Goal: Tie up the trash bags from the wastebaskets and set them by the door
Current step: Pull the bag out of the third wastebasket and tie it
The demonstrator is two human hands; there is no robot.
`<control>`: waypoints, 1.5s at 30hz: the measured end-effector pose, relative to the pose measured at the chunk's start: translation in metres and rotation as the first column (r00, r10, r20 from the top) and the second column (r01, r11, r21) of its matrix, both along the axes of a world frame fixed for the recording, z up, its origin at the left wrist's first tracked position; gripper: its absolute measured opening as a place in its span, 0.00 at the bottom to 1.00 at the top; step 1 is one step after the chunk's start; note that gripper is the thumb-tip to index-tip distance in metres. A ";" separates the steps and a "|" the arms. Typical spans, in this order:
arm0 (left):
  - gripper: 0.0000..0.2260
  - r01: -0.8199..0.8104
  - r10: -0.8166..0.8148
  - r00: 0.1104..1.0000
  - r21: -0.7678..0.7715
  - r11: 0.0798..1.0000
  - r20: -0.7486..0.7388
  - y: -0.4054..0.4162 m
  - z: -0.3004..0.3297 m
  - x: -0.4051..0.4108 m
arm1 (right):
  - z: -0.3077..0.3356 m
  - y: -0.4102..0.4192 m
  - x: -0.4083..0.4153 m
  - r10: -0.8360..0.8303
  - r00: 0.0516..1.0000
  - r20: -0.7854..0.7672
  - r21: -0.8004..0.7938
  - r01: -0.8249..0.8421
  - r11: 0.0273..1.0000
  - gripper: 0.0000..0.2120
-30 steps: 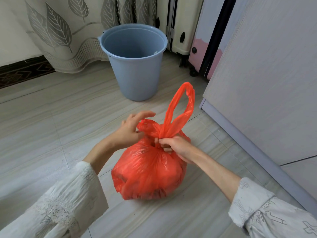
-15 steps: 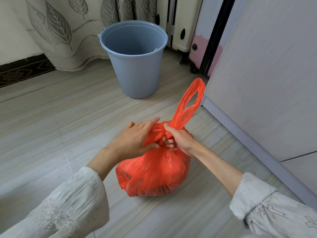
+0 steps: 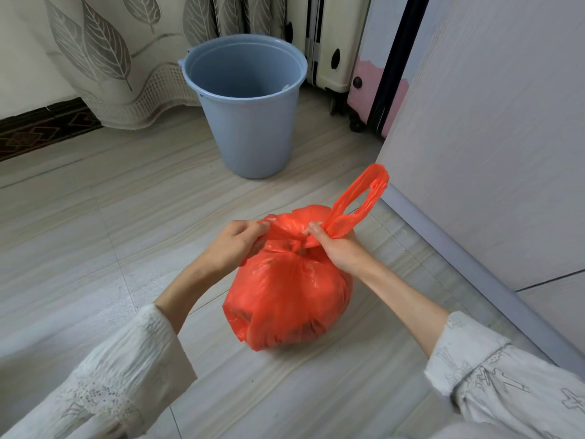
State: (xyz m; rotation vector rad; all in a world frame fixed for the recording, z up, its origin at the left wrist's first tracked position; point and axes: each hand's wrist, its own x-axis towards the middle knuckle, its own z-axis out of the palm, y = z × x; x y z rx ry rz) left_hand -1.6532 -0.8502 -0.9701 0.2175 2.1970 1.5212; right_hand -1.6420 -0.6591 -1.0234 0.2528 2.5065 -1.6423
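Note:
A full red plastic trash bag [image 3: 291, 299] sits on the tiled floor in front of me, its neck gathered at the top. My left hand [image 3: 232, 245] grips the left handle strip of the bag and pulls it leftward. My right hand [image 3: 337, 248] pinches the base of the right handle loop [image 3: 357, 201], which sticks up and to the right. The two strips cross at the bag's neck between my hands. Behind the bag stands an empty blue wastebasket [image 3: 250, 112].
A pale cabinet panel [image 3: 493, 128] runs along the right, close to the bag. A cream suitcase [image 3: 329, 42] and a pink one [image 3: 376, 87] stand at the back beside a leaf-patterned curtain [image 3: 104, 52]. Grey floor tiles [image 3: 95, 232] spread to the left.
My hands have drawn apart at the bag's neck, pulling the handle strips sideways. The free loop has dropped lower and swung to the right.

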 end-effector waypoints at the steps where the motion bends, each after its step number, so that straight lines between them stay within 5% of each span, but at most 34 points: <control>1: 0.18 0.015 -0.016 0.999 -0.015 1.000 -0.042 -0.001 0.001 0.001 | -0.003 0.003 -0.001 0.003 1.000 0.003 0.032 -0.003 0.999 0.14; 6: 0.13 0.204 -0.188 0.957 0.051 0.978 -0.223 0.009 0.004 0.009 | -0.004 0.004 -0.004 -0.113 0.985 0.127 -0.094 0.126 0.988 0.21; 10: 0.12 0.418 -0.425 0.855 -0.092 0.904 -0.298 0.015 -0.003 0.015 | 0.007 0.009 -0.005 -0.106 0.934 0.341 -0.251 0.199 0.947 0.22; 14: 0.17 0.486 -0.508 0.840 -0.152 0.860 -0.191 0.015 -0.010 0.016 | 0.006 0.021 0.002 0.053 0.889 0.454 -0.394 0.148 0.907 0.19; 17: 0.23 0.512 -0.513 0.858 -0.131 0.849 0.023 0.013 -0.008 0.014 | 0.004 0.024 0.006 0.157 0.882 0.445 -0.448 0.067 0.892 0.17; 20: 0.26 0.440 -0.436 0.898 -0.156 0.884 0.062 0.016 -0.011 0.015 | 0.005 0.025 0.007 0.218 0.886 0.408 -0.470 0.000 0.883 0.13; 24: 0.12 0.167 -0.212 0.958 -0.227 0.959 -0.192 0.015 -0.033 0.008 | 0.012 0.025 0.010 0.289 0.887 0.360 -0.474 -0.093 0.876 0.07; 26: 0.06 0.200 -0.260 0.932 -0.240 0.950 -0.251 0.016 -0.040 0.006 | 0.014 0.027 0.012 0.326 0.886 0.331 -0.470 -0.145 0.871 0.07; 30: 0.10 0.263 -0.389 0.851 -0.354 0.898 -0.354 0.027 -0.048 0.006 | 0.017 0.034 0.017 0.347 0.883 0.315 -0.469 -0.173 0.866 0.08; 45: 0.09 0.241 -0.418 0.812 -0.418 0.876 -0.408 0.036 -0.050 0.006 | 0.023 0.032 0.021 0.430 0.840 0.330 -0.455 -0.257 0.852 0.06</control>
